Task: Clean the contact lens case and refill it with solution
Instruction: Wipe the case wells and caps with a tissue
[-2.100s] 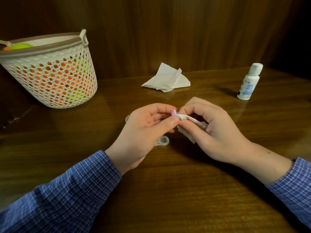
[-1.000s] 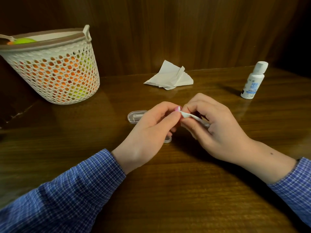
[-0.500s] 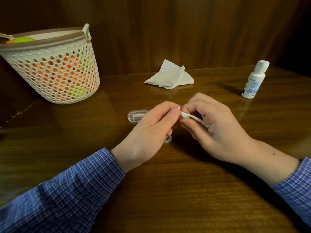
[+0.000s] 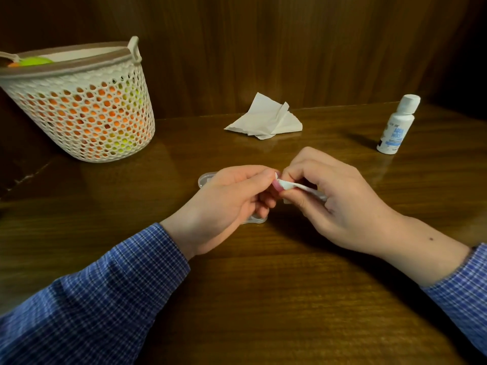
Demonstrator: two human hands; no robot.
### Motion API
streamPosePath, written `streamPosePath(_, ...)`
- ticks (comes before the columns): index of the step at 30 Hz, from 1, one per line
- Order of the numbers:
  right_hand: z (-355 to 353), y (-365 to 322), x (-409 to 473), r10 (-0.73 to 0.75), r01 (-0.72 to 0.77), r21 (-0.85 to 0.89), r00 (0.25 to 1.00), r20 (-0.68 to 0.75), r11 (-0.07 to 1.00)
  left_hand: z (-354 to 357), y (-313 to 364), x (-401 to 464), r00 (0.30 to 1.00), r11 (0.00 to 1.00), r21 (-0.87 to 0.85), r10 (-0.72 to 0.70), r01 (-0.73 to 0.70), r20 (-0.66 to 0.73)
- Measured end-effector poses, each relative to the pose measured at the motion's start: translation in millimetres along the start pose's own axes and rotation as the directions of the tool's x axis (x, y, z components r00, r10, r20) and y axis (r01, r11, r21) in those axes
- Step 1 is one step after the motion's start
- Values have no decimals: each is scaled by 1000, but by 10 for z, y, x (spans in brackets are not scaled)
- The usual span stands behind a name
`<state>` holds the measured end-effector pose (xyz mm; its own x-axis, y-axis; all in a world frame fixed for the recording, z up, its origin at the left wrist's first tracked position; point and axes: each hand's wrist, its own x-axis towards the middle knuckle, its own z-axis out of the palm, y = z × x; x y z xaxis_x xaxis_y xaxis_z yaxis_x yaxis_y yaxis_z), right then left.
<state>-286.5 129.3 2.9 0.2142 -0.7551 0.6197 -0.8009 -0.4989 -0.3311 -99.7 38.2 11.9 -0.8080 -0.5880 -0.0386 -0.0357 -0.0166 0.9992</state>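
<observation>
Wiping stage, head view only: left hand (image 4: 226, 204) pinches a small pink piece (image 4: 276, 184) between thumb and forefinger, other fingers curled under. I can't tell what the piece is; possibly a part of the case kit. Right hand (image 4: 337, 201) pinches a folded bit of tissue (image 4: 292, 185) against the pink piece, fingers pressed together around it.

Clear lens case (image 4: 257, 220) lies on the table (image 4: 263, 299) directly under the left hand, mostly hidden; only its near edge and a far-left bit (image 4: 204, 179) show. Solution bottle (image 4: 398, 125) stands capped at far right, well apart from both hands. Spare tissue (image 4: 266, 119) lies far centre, by the wall. Mesh basket (image 4: 81, 106) sits far left.

Risks, my read:
- Pink piece is tiny and the pinch is at the fingertips. Rubbing force from the tissue could flick it out, and the glossy dark table would make it hard to find.
- Left hand hovers just over the case. Dropping the wrist could knock it or press it down.
- Tissue may shed lint on the wiped surface, which then contaminates the refill.
- Bottle is narrow and tall, so a hasty reach across could tip it, though the cap looks on.
</observation>
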Motion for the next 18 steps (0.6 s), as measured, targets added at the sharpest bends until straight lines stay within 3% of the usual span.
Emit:
streamPosePath(4,-21,-9,6,14,-15,15,999,35,1000,-67,9,14,1000,994,108,20,-18,-15)
streamPosePath(7,-43,-13,20,51,-53,103,999,17,993,-97,3,13,997,993,95,75,-74,-7)
streamPosePath(11,-132,16,28,247,-212,313,966,-75,926,-148,43,37,983,987,10,164,-163,-85)
streamPosePath(14,-185,106,61,449,-348,429,880,-158,833,-169,72,127,948,953,248,228,-171,-223)
streamPosePath(18,-198,284,100,655,-492,512,728,-201,704,-130,128,383,935,850,524,226,-53,-274)
